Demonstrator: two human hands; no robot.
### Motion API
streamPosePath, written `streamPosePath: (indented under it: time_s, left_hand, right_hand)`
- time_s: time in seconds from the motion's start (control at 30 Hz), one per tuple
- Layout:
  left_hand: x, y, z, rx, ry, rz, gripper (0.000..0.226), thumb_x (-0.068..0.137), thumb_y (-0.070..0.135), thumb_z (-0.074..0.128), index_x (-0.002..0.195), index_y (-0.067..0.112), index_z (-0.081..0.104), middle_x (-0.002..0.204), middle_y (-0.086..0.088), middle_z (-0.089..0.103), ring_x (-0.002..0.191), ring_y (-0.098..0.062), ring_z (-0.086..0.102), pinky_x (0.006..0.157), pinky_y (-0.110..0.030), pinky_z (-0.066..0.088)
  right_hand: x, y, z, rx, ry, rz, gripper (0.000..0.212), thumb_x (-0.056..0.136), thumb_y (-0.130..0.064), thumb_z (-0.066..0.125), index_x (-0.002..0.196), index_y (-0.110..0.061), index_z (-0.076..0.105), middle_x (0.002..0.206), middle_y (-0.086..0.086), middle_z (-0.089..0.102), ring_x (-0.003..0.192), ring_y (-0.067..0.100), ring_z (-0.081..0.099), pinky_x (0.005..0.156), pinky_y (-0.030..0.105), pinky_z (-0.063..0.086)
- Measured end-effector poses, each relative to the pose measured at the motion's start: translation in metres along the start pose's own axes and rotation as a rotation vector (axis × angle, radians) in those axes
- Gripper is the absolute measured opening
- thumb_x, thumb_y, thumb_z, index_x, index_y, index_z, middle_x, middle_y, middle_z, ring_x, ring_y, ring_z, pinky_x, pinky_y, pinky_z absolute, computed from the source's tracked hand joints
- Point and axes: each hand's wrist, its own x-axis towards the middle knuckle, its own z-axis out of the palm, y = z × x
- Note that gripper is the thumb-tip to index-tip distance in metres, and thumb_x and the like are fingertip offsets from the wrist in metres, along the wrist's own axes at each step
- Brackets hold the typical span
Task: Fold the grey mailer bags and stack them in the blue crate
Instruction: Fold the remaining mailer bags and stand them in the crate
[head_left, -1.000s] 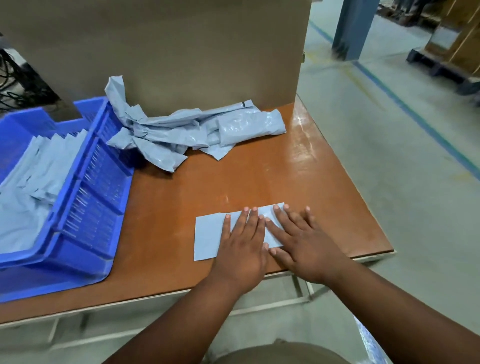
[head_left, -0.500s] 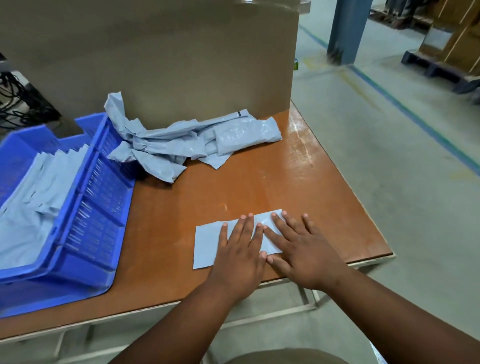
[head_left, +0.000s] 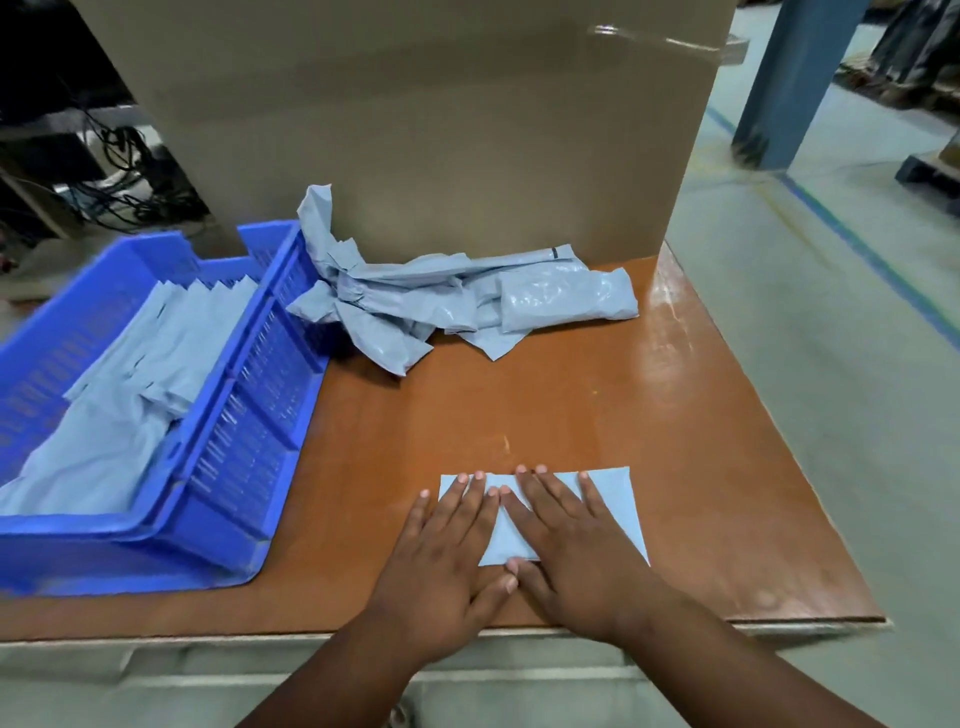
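Observation:
A folded grey mailer bag (head_left: 615, 499) lies flat near the front edge of the brown table (head_left: 597, 410). My left hand (head_left: 447, 561) and my right hand (head_left: 571, 545) press down on it side by side, palms flat and fingers spread, thumbs touching. A crumpled pile of unfolded grey mailer bags (head_left: 447, 301) lies at the back of the table. The blue crate (head_left: 244, 457) stands at the left, with several folded grey bags (head_left: 156, 353) stacked inside.
A large cardboard box (head_left: 431, 119) stands at the back of the table, right behind the pile. The table's right edge drops to a concrete floor (head_left: 831, 338) with a blue line. Cables lie at the far left behind the crate.
Both hands have slid left over the folded bag, so its right end now shows and its left end is covered. The camera view has shifted.

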Motion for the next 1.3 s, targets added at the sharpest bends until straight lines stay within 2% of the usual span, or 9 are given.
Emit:
streamPosePath:
  time_s: [0.13, 0.33, 0.57, 0.67, 0.8, 0.87, 0.93, 1.07, 1.3]
  left_hand:
    - [0.001, -0.001, 0.0, 0.021, 0.015, -0.009, 0.084, 0.106, 0.069, 0.027, 0.171, 0.02, 0.008, 0.179, -0.002, -0.002, 0.164, -0.019, -0.007, 0.129, -0.058, 0.014]
    - [0.001, -0.001, 0.0, 0.007, 0.036, -0.01, 0.086, 0.103, 0.068, 0.034, 0.17, 0.017, 0.018, 0.179, -0.006, 0.007, 0.165, -0.022, 0.0, 0.128, -0.059, 0.014]
    - [-0.002, -0.002, 0.004, -0.05, 0.049, -0.019, 0.083, 0.104, 0.065, 0.034, 0.169, 0.016, 0.018, 0.178, -0.007, 0.009, 0.165, -0.022, 0.002, 0.129, -0.059, 0.011]
    - [-0.008, -0.001, 0.004, -0.109, 0.071, -0.038, 0.076, 0.107, 0.058, 0.033, 0.169, 0.015, 0.022, 0.178, -0.009, 0.009, 0.165, -0.023, 0.0, 0.129, -0.062, 0.009]
    - [-0.003, 0.009, -0.009, -0.185, 0.214, -0.056, 0.061, 0.108, 0.038, 0.035, 0.163, 0.01, 0.036, 0.176, -0.01, 0.019, 0.165, -0.023, 0.008, 0.131, -0.057, 0.014]
    - [0.018, 0.021, -0.015, -0.205, 0.208, -0.059, 0.061, 0.109, 0.034, 0.029, 0.166, 0.012, 0.029, 0.177, -0.006, 0.015, 0.165, -0.019, 0.004, 0.133, -0.047, 0.011]
    - [0.035, 0.033, -0.013, -0.246, 0.158, -0.044, 0.063, 0.108, 0.033, 0.023, 0.168, 0.012, 0.025, 0.177, -0.005, 0.015, 0.165, -0.018, 0.005, 0.134, -0.043, 0.01]
    - [0.038, 0.03, 0.002, -0.146, 0.081, -0.028, 0.065, 0.11, 0.042, 0.02, 0.169, 0.014, 0.02, 0.177, -0.005, 0.017, 0.164, -0.018, 0.009, 0.133, -0.043, 0.011]
    - [0.006, -0.024, 0.005, -0.037, -0.054, -0.168, 0.08, 0.106, 0.07, 0.009, 0.17, 0.024, -0.003, 0.178, 0.004, -0.009, 0.164, -0.015, -0.011, 0.133, -0.05, 0.004]
  right_hand:
    - [0.001, 0.002, 0.006, -0.025, 0.025, 0.011, 0.076, 0.106, -0.062, 0.035, 0.17, -0.028, 0.014, 0.178, 0.004, 0.01, 0.164, 0.025, 0.009, 0.127, 0.061, 0.016]
    - [0.003, 0.001, 0.007, -0.083, 0.016, 0.002, 0.077, 0.105, -0.061, 0.036, 0.17, -0.023, 0.017, 0.178, 0.007, 0.009, 0.164, 0.028, 0.009, 0.127, 0.063, 0.015]
    - [0.002, -0.001, 0.005, -0.05, 0.002, -0.004, 0.078, 0.104, -0.062, 0.035, 0.17, -0.024, 0.02, 0.177, 0.008, 0.016, 0.164, 0.028, 0.014, 0.129, 0.06, 0.012]
    - [-0.005, -0.003, 0.002, 0.018, 0.019, 0.03, 0.07, 0.108, -0.059, 0.03, 0.167, -0.023, 0.029, 0.177, 0.007, 0.017, 0.164, 0.025, 0.013, 0.13, 0.059, 0.008]
    - [-0.001, -0.003, -0.014, 0.036, 0.183, 0.2, 0.053, 0.107, -0.039, 0.037, 0.152, -0.017, 0.051, 0.171, 0.008, 0.033, 0.159, 0.027, 0.026, 0.129, 0.061, 0.007]
    - [0.012, -0.004, -0.019, 0.047, 0.175, 0.244, 0.055, 0.106, -0.037, 0.034, 0.155, -0.016, 0.048, 0.171, 0.01, 0.033, 0.16, 0.028, 0.025, 0.13, 0.059, 0.01]
    - [0.02, -0.003, -0.015, 0.098, 0.069, 0.224, 0.064, 0.108, -0.042, 0.022, 0.164, -0.015, 0.035, 0.175, 0.008, 0.024, 0.162, 0.027, 0.019, 0.131, 0.055, 0.011]
    - [0.017, 0.012, -0.002, 0.024, -0.015, 0.167, 0.065, 0.111, -0.05, 0.014, 0.17, -0.022, 0.018, 0.178, 0.002, 0.009, 0.164, 0.021, 0.005, 0.133, 0.048, 0.005]
    - [-0.01, 0.041, -0.015, -0.068, -0.091, 0.301, 0.081, 0.101, -0.077, 0.0, 0.169, -0.035, -0.004, 0.177, -0.006, -0.013, 0.164, 0.02, -0.013, 0.13, 0.056, -0.004]
